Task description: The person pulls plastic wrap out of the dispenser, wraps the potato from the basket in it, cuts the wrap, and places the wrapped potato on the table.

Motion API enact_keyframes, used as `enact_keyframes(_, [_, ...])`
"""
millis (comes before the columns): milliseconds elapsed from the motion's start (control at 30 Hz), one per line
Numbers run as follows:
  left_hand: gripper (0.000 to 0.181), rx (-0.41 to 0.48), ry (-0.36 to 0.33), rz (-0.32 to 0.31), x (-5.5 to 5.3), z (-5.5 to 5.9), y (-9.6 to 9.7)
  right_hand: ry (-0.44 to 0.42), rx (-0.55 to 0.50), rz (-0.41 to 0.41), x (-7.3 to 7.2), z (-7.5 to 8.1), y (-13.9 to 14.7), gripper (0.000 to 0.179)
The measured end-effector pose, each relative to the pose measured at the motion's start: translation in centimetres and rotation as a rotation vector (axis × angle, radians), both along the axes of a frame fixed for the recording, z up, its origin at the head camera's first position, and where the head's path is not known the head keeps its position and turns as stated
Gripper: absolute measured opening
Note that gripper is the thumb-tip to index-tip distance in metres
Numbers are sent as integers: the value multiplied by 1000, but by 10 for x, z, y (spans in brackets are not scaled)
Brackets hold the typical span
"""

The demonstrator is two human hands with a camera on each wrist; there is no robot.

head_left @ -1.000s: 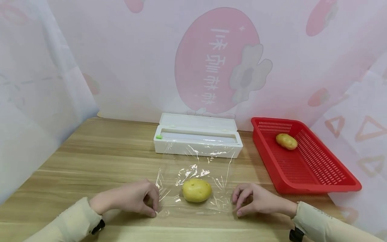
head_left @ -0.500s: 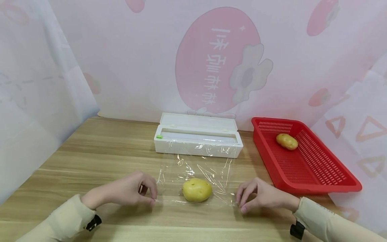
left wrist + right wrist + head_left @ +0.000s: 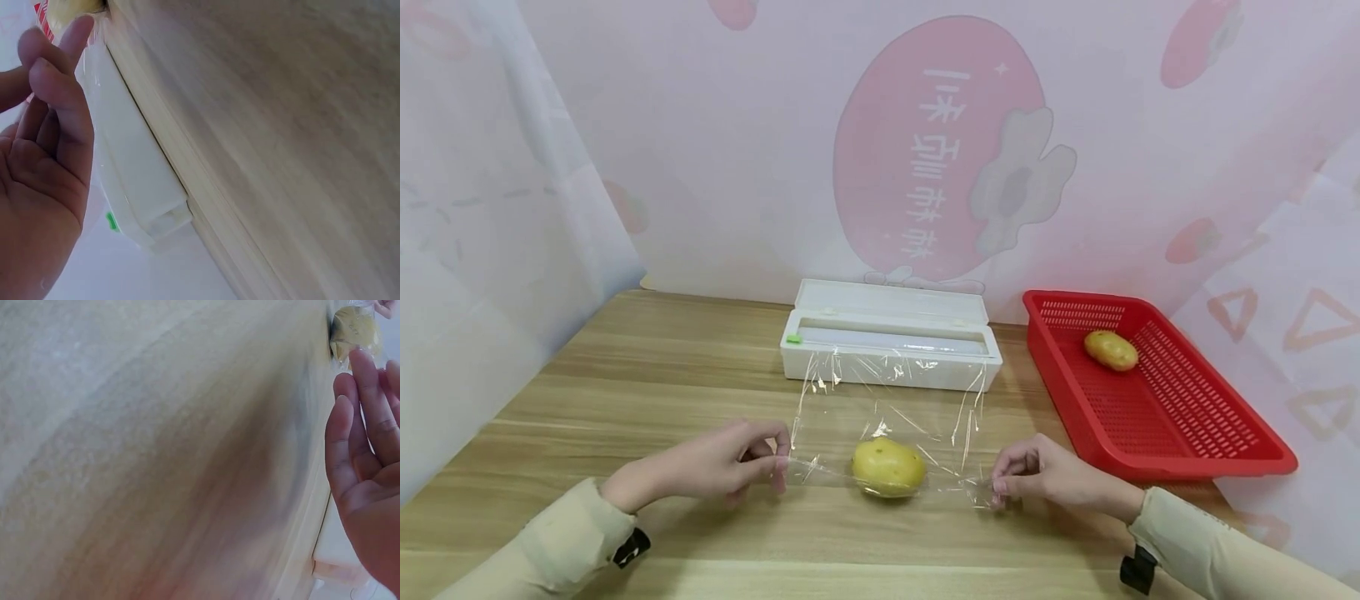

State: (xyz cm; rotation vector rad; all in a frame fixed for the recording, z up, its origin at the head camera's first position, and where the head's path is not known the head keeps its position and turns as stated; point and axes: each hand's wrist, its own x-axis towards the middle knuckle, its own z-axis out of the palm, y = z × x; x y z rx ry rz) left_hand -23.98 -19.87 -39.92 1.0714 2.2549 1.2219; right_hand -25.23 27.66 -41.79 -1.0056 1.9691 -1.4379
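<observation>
A sheet of clear cling film [image 3: 842, 417] runs from the white dispenser box [image 3: 891, 371] toward me, over a yellow potato [image 3: 887, 468] on the table. My left hand [image 3: 722, 462] pinches the film's near left corner between thumb and fingers, to the left of the potato. At the near right corner, my right hand [image 3: 1056, 475] pinches the film too. Between the hands the film's near edge is gathered and stretched across the potato's front. The right wrist view shows the potato [image 3: 355, 334] under shiny film beyond the fingertips.
Behind the potato the box stands with its lid [image 3: 891, 302] up and a film roll [image 3: 887, 340] inside; a green slider [image 3: 794, 339] sits at its left end. A red basket [image 3: 1180, 417] at the right holds another potato [image 3: 1111, 351]. Printed cloth hangs behind the wooden table [image 3: 625, 392].
Both hands have risen and moved away from the table's front edge, pulling the film's near edge up and back against the potato. The potato, box and basket stay put.
</observation>
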Motion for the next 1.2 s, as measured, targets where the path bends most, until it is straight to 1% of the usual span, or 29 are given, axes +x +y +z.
enact_keyframes(67, [10,-1,17,17,-2,0,0,-19,19,-38,0,1,-1,13])
enact_keyframes(167, [9,4,36,45,-4,-1,0,-94,51,-122,1,2,-4,18])
enact_keyframes(267, [9,-22,105,76,-8,-3,0,-194,72,-225,1,2,-7,22])
enact_keyframes(367, [10,-73,180,116,-10,-4,1,-229,85,-284,-1,0,-10,23])
enact_keyframes(433, [11,-106,220,140,-11,-4,2,-232,91,-296,-2,0,-12,24])
enact_keyframes(533, [13,-137,233,164,-13,-4,4,-230,98,-290,-2,-2,-13,24])
enact_keyframes(667, [15,-169,250,161,-14,-4,6,-234,117,-284,-4,-3,-15,24])
enact_keyframes(833, [16,-205,269,154,-15,-4,7,-232,164,-311,-4,-2,-17,24])
enact_keyframes(933, [13,-222,288,172,-14,-3,8,-232,181,-324,-4,-1,-18,23])
enact_keyframes(1000, [7,-236,306,193,-11,-1,11,-233,183,-324,-4,-1,-19,23])
enact_keyframes(1033, [6,-240,319,203,-10,0,13,-231,183,-323,-4,-1,-19,23])
enact_keyframes(1133, [29,-252,375,222,-5,5,22,-225,175,-314,-3,-1,-19,23])
enact_keyframes(1200, [46,-249,419,215,-2,9,31,-222,169,-310,-3,0,-19,22])
